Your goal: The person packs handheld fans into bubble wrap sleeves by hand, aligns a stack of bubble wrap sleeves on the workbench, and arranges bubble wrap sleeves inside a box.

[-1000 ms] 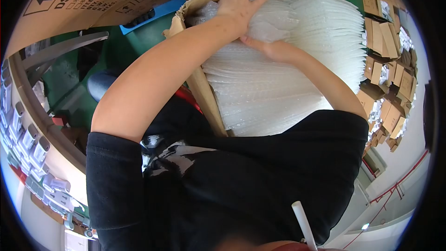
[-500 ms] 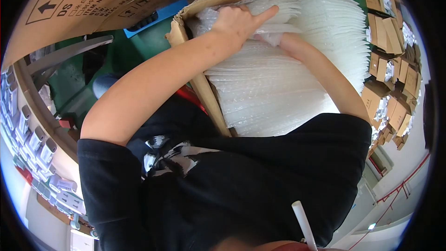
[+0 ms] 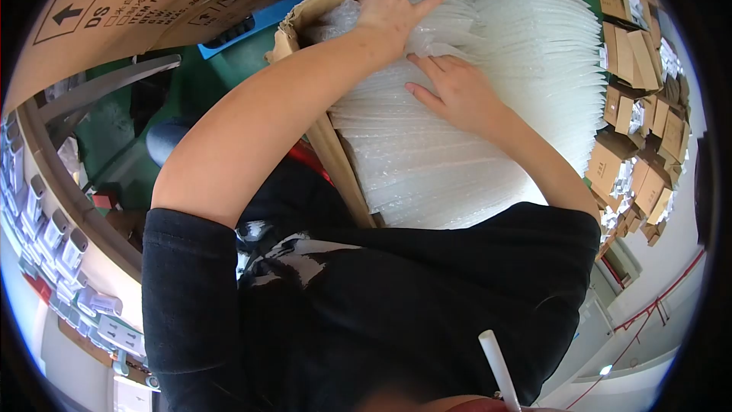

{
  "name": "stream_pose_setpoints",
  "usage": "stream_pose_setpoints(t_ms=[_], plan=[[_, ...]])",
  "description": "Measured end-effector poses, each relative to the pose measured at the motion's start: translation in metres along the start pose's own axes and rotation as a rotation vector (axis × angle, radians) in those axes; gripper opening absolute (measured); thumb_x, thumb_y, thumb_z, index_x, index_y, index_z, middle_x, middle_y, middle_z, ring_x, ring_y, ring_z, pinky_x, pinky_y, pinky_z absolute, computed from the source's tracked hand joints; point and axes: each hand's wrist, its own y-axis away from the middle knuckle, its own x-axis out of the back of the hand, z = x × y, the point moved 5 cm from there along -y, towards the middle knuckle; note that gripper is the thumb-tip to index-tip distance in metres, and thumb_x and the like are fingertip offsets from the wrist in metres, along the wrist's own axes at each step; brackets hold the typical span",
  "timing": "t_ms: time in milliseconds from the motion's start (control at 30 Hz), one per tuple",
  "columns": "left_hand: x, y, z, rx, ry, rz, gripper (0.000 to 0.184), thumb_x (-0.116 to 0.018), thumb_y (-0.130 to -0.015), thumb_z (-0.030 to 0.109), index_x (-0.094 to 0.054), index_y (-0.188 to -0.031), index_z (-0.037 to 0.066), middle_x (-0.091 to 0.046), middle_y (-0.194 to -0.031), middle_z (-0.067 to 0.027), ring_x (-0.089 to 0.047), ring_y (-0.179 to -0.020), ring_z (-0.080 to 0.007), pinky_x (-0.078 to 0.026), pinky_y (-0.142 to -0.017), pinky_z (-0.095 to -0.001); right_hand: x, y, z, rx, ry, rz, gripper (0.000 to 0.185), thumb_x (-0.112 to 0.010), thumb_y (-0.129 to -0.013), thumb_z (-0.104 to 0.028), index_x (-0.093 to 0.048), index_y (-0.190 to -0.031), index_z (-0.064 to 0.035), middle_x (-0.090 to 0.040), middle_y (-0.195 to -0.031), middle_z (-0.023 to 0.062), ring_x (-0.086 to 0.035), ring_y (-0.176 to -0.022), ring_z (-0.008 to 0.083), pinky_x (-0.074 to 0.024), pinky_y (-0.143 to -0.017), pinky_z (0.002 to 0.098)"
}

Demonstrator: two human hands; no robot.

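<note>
A cardboard box [image 3: 332, 154] with a torn rim holds tightly packed clear bubble wrap bags [image 3: 457, 168], standing on edge in rows. At the box's far left part is my left hand [image 3: 385, 17], one finger stretched out to the right. Its other fingers curl down onto the bubble wrap bags there, their tips hidden. My right hand [image 3: 461, 91] rests over the bags nearer to me. Its fingers are apart, with nothing held in them.
A large printed carton [image 3: 152, 8] stands at the upper left, beside a blue crate [image 3: 252, 27] on the green floor. Stacked small cardboard boxes [image 3: 648, 122] line the right. Several grey-white parts [image 3: 65, 244] sit on a shelf at far left.
My right hand has drawn out from among the bubble wrap bags and now lies over them with fingers spread. My left hand has shifted slightly up in the view.
</note>
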Motion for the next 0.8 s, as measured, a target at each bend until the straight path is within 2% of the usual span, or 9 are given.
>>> stream_pose_setpoints(t_ms=[100,200,333,400,500,600,633,700,800], plan=[[0.004,0.000,-0.002,-0.015,0.043,0.007,0.099,-0.073,-0.068,0.016,-0.010,-0.143,0.032,-0.065,-0.079,-0.0108,-0.066,-0.071,-0.0262,-0.052,-0.061,-0.0368,-0.002,-0.002,-0.006,0.112,0.114,0.061,0.037,-0.060,-0.084,-0.025,-0.056,-0.111,0.0007,-0.061,-0.088,0.0170,-0.059,-0.080,0.0311,-0.0479,-0.071,0.0390],[0.007,0.006,0.000,-0.034,0.070,0.053,0.098,-0.074,-0.067,0.015,-0.013,-0.143,0.031,-0.065,-0.076,-0.0112,-0.066,-0.069,-0.0260,-0.052,-0.060,-0.0367,-0.009,-0.002,0.007,-0.098,0.049,0.003,0.040,-0.058,-0.086,-0.028,-0.055,-0.111,0.0028,-0.062,-0.087,0.0173,-0.059,-0.076,0.0318,-0.0478,-0.070,0.0393],[0.017,0.015,0.004,-0.049,0.088,0.042,0.098,-0.073,-0.066,0.014,-0.014,-0.143,0.031,-0.064,-0.075,-0.0120,-0.065,-0.066,-0.0258,-0.052,-0.058,-0.0350,-0.019,-0.006,0.027,-0.343,0.009,-0.295,0.045,-0.052,-0.089,-0.036,-0.058,-0.108,0.0045,-0.062,-0.088,0.0176,-0.059,-0.072,0.0340,-0.0474,-0.069,0.0399],[0.015,0.022,0.006,-0.091,0.003,0.118,0.098,-0.072,-0.066,0.012,-0.014,-0.143,0.031,-0.063,-0.079,-0.0130,-0.064,-0.065,-0.0268,-0.052,-0.057,-0.0340,-0.017,-0.013,0.030,-0.428,0.081,-0.471,0.050,-0.047,-0.091,-0.042,-0.060,-0.107,0.0032,-0.063,-0.090,0.0179,-0.059,-0.073,0.0353,-0.0472,-0.070,0.0403],[0.007,0.031,0.013,-0.122,-0.195,0.242,0.098,-0.070,-0.067,0.010,-0.014,-0.144,0.032,-0.061,-0.085,-0.0152,-0.064,-0.065,-0.0280,-0.052,-0.057,-0.0333,-0.023,-0.014,0.042,-0.436,-0.045,-0.645,0.057,-0.043,-0.090,-0.051,-0.063,-0.105,0.0005,-0.064,-0.092,0.0197,-0.061,-0.076,0.0337,-0.0480,-0.070,0.0382],[0.002,0.044,0.021,-0.199,-0.375,0.297,0.099,-0.069,-0.067,0.008,-0.012,-0.145,0.031,-0.059,-0.091,-0.0175,-0.064,-0.068,-0.0289,-0.053,-0.059,-0.0333,-0.045,0.003,0.059,-0.499,-0.257,-0.533,0.062,-0.041,-0.088,-0.057,-0.062,-0.109,-0.0029,-0.064,-0.092,0.0202,-0.063,-0.078,0.0291,-0.0488,-0.071,0.0355],[0.002,0.047,0.022,-0.233,-0.427,0.303,0.100,-0.069,-0.067,0.007,-0.011,-0.145,0.031,-0.059,-0.092,-0.0182,-0.064,-0.070,-0.0291,-0.053,-0.059,-0.0333,-0.045,0.003,0.061,-0.523,-0.284,-0.556,0.062,-0.042,-0.088,-0.056,-0.062,-0.109,-0.0020,-0.064,-0.091,0.0193,-0.063,-0.075,0.0272,-0.0493,-0.069,0.0346],[0.000,0.042,0.012,-0.170,-0.197,0.109,0.103,-0.069,-0.066,0.006,-0.008,-0.145,0.029,-0.058,-0.097,-0.0196,-0.065,-0.075,-0.0307,-0.053,-0.063,-0.0346,-0.036,0.000,0.064,-0.567,-0.337,-0.600,0.061,-0.045,-0.087,-0.054,-0.062,-0.109,-0.0001,-0.063,-0.089,0.0177,-0.062,-0.069,0.0234,-0.0504,-0.065,0.0328],[0.001,0.040,0.001,-0.085,0.065,-0.080,0.108,-0.071,-0.065,0.006,-0.003,-0.146,0.025,-0.057,-0.106,-0.0208,-0.064,-0.084,-0.0338,-0.053,-0.071,-0.0377,-0.025,0.003,0.071,-0.832,-0.523,-0.658,0.056,-0.047,-0.087,-0.049,-0.062,-0.108,0.0014,-0.063,-0.089,0.0147,-0.060,-0.059,0.0206,-0.0508,-0.057,0.0314]])
